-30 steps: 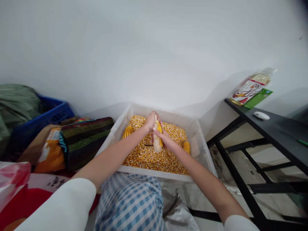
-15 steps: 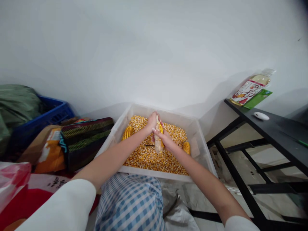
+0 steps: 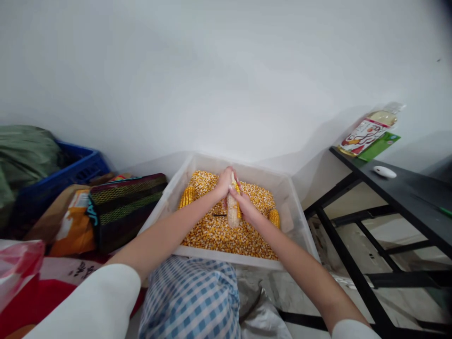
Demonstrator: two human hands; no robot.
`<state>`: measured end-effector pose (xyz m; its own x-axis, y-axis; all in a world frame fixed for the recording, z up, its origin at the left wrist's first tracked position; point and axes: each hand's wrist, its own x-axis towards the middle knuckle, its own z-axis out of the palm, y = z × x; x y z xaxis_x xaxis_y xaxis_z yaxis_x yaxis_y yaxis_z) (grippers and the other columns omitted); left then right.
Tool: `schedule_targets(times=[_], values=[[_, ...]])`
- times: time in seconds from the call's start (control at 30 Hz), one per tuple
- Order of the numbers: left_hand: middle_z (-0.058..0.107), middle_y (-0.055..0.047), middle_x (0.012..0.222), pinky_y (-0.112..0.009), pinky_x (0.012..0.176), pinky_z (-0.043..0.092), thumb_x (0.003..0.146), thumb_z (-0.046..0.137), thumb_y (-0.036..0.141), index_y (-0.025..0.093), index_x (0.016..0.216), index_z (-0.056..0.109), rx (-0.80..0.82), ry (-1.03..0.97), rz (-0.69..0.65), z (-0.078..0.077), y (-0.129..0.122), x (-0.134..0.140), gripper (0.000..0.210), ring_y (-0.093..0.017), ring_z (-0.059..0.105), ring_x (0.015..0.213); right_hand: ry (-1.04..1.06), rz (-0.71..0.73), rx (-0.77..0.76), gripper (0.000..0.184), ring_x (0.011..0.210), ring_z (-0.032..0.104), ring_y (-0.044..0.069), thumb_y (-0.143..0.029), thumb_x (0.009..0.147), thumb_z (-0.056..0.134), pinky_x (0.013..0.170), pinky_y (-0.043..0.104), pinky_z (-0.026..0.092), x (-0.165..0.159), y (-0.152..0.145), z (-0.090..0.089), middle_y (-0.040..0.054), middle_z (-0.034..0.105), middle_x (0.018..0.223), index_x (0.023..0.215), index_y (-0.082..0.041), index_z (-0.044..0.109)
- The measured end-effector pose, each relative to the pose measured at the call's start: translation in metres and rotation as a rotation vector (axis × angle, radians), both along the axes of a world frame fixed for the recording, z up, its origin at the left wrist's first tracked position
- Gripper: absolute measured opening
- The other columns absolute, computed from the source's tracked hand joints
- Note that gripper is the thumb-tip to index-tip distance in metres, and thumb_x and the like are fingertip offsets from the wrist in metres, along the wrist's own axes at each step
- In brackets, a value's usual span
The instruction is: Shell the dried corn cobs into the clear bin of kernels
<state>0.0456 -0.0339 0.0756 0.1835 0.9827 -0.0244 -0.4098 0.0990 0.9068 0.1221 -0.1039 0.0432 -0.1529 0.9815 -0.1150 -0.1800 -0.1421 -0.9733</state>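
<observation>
Both my hands are closed round one corn cob (image 3: 233, 212), held upright-tilted over a bin of loose kernels. Much of the cob's near side is bare and pale, with yellow kernels left along its right side. My left hand (image 3: 224, 181) grips its far upper part from the left. From the right, my right hand (image 3: 243, 201) wraps it, thumb pressed against the kernels. Loose corn kernels (image 3: 219, 238) fill the translucent plastic bin (image 3: 296, 212). Full ears stand at its sides: a left ear of corn (image 3: 187, 197) and a right ear of corn (image 3: 274, 218). A dark thin object (image 3: 219, 215) lies among the kernels.
To the right, a black table (image 3: 416, 188) holds a bottle (image 3: 367, 134), a green packet (image 3: 379, 146) and a white oval object (image 3: 384, 172). On the left are a blue crate (image 3: 83, 165), a mesh bag (image 3: 127, 207) and red-white bags (image 3: 52, 282). A white wall rises behind.
My right thumb has shifted slightly up along the cob, and the cob has turned a little, so fewer yellow kernels face me. Both hands keep their grip.
</observation>
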Motion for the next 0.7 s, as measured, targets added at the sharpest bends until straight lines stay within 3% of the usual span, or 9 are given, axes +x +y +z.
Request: schedule_targets(times=[0.1, 0.3, 0.5, 0.7], values=[[0.047, -0.001, 0.039, -0.026, 0.039, 0.035, 0.088, 0.031, 0.049, 0.020, 0.051, 0.044, -0.010, 0.000, -0.052, -0.003, 0.002, 0.001, 0.048, -0.014, 0.044, 0.033, 0.009, 0.000, 0.000, 0.057, 0.065, 0.062, 0.018, -0.066, 0.072, 0.054, 0.061, 0.033, 0.051, -0.001, -0.001, 0.000, 0.0039, 0.066, 0.076, 0.108, -0.022, 0.055], [0.043, 0.002, 0.039, -0.022, 0.042, 0.035, 0.085, 0.042, 0.040, 0.018, 0.050, 0.046, -0.091, -0.037, 0.036, -0.001, 0.003, -0.003, 0.041, -0.010, 0.039, 0.035, 0.044, -0.007, -0.091, 0.064, 0.066, 0.062, 0.020, -0.074, 0.075, 0.035, 0.059, 0.035, 0.051, 0.000, 0.000, 0.012, 0.0049, 0.065, 0.071, 0.099, -0.020, 0.059], [0.051, -0.003, 0.045, -0.025, 0.047, 0.043, 0.083, 0.038, 0.039, 0.017, 0.047, 0.048, -0.214, -0.263, -0.368, 0.003, 0.001, -0.007, 0.044, -0.013, 0.048, 0.040, 0.082, -0.058, -0.127, 0.059, 0.066, 0.062, 0.019, -0.072, 0.077, 0.036, 0.061, 0.035, 0.052, -0.004, -0.004, 0.021, 0.0027, 0.065, 0.071, 0.104, -0.024, 0.055], [0.048, -0.001, 0.042, -0.025, 0.045, 0.043, 0.080, 0.043, 0.041, 0.017, 0.050, 0.050, -0.242, -0.232, -0.366, -0.006, 0.009, -0.009, 0.039, -0.013, 0.048, 0.039, 0.075, -0.035, -0.118, 0.062, 0.066, 0.063, 0.020, -0.075, 0.076, 0.033, 0.059, 0.035, 0.053, -0.005, -0.005, 0.022, 0.0032, 0.064, 0.068, 0.098, -0.023, 0.058]])
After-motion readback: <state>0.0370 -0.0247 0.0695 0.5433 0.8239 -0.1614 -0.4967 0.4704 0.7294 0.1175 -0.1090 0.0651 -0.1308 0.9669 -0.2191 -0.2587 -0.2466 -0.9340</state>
